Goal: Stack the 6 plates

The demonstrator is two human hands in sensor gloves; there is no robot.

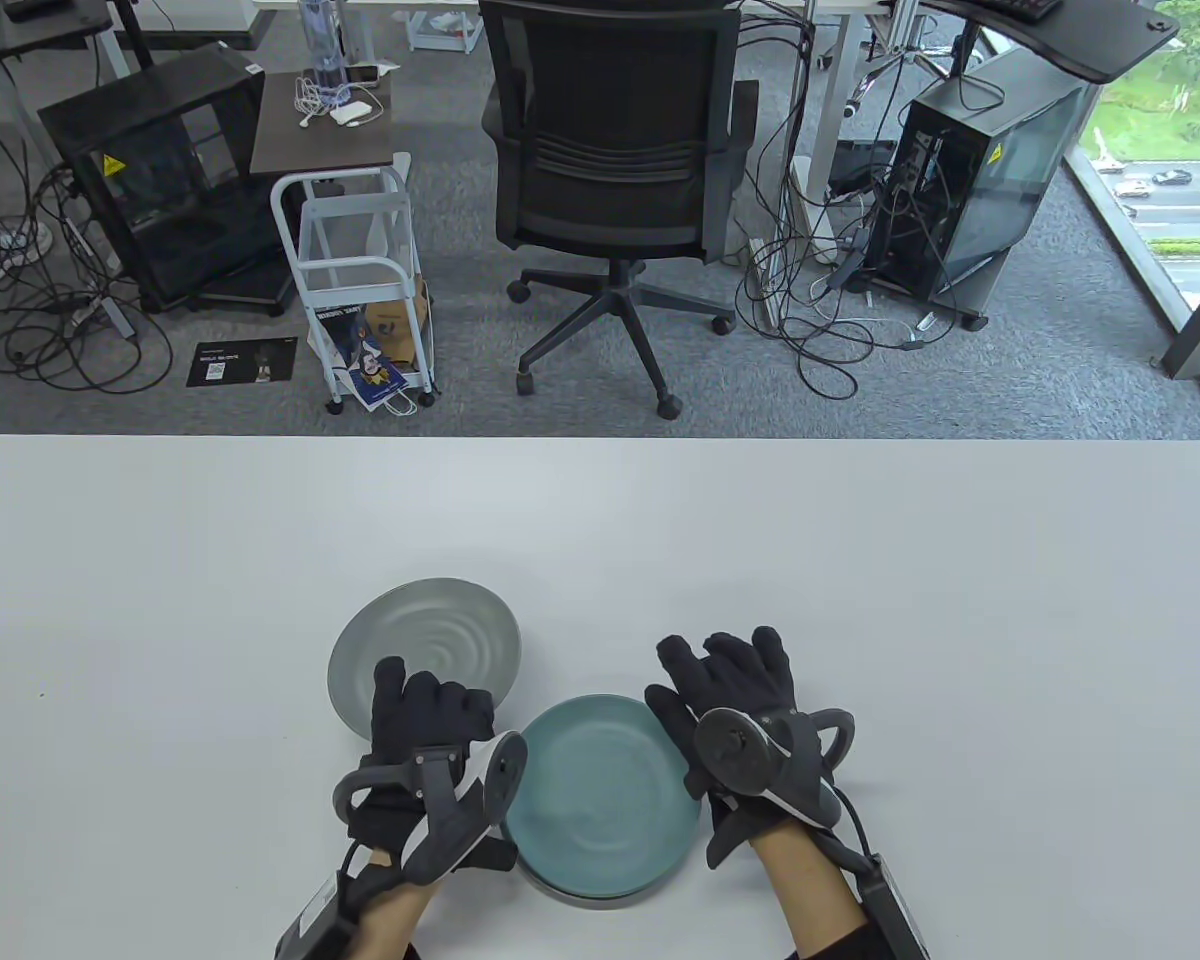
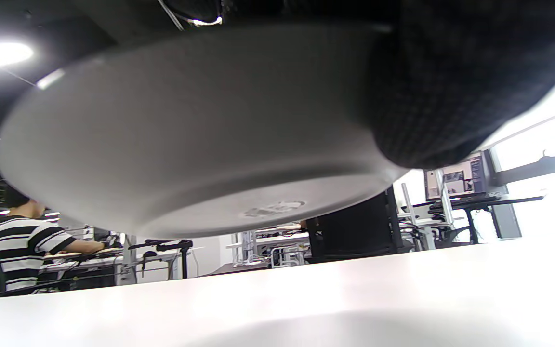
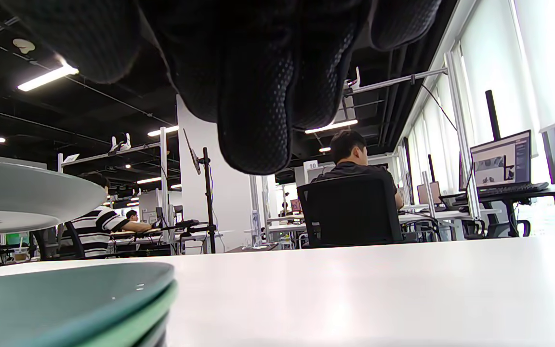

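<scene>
Holding the grey plate point(image 1: 430, 640) by its near rim, the left hand point(image 1: 430, 745) has its fingers curled over the edge, and the left wrist view shows the plate lifted clear of the white table point(image 1: 960, 600), its underside facing the camera with a gloved finger against its wall. Just right of it sits the stack point(image 1: 605, 795), a teal plate on top with more rims showing beneath in the right wrist view. The right hand point(image 1: 735, 720) rests at the stack's right edge, fingers loosely spread and gripping nothing. These plates look stiff, smooth and likely breakable, so a rim pinch with fingers underneath seems safest, lowering gently to avoid chipping.
</scene>
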